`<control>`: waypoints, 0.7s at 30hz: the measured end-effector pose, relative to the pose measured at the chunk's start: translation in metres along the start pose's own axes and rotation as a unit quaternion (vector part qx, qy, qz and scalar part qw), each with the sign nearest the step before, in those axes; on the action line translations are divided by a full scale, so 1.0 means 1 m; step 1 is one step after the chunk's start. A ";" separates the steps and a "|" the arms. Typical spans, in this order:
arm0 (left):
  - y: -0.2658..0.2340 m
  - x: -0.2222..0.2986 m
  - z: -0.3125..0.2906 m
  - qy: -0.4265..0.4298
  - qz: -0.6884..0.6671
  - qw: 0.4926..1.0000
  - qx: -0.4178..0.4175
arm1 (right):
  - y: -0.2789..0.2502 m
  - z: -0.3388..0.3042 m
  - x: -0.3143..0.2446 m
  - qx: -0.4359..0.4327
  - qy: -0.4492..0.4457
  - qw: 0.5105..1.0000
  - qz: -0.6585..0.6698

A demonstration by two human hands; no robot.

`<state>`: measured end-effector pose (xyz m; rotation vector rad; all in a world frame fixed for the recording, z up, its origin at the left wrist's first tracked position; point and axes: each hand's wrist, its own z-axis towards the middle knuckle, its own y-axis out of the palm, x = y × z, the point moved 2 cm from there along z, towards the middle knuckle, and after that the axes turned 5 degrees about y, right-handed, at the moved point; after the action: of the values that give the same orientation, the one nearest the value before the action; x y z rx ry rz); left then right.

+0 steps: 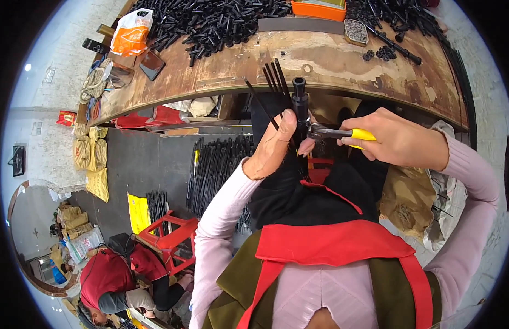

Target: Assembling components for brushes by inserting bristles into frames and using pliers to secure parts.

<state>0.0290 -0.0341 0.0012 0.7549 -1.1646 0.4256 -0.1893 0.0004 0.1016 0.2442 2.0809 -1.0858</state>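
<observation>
My left hand is closed around an upright black stepped tube, its thumb along the tube's side. Several thin black rods fan out past this hand toward the table; their lower ends are hidden by it. My right hand grips a yellow-handled tool that looks like pliers. The tool's metal head meets the tube just below its wider part, beside my left fingers. Both hands are over my lap, in front of the table edge.
Across the wooden table lie a heap of black tube parts, an orange tray, a box of small metal pieces and a phone. Bundled black rods and a red stool stand left; a co-worker bends low there.
</observation>
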 end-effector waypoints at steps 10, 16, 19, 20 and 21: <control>-0.006 -0.018 0.022 -0.003 -0.055 0.992 0.116 | 0.012 0.019 0.020 0.117 0.023 0.984 -0.129; 0.005 -0.010 0.030 0.010 -0.026 0.994 0.106 | 0.002 -0.059 0.112 0.340 0.215 0.885 -0.236; 0.021 -0.006 0.031 0.011 -0.019 0.997 0.077 | -0.013 -0.066 0.177 0.399 0.291 0.816 -0.299; 0.028 -0.006 0.033 0.009 -0.013 0.998 0.068 | -0.017 -0.062 0.187 0.441 0.276 0.766 -0.377; 0.032 -0.005 0.034 -0.002 -0.017 0.998 0.056 | -0.020 -0.062 0.195 0.478 0.258 0.708 -0.451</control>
<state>-0.0165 -0.0364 0.0128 0.8729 -1.1379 0.4645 -0.3668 0.0029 -0.0014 -0.0294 1.8338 -2.9821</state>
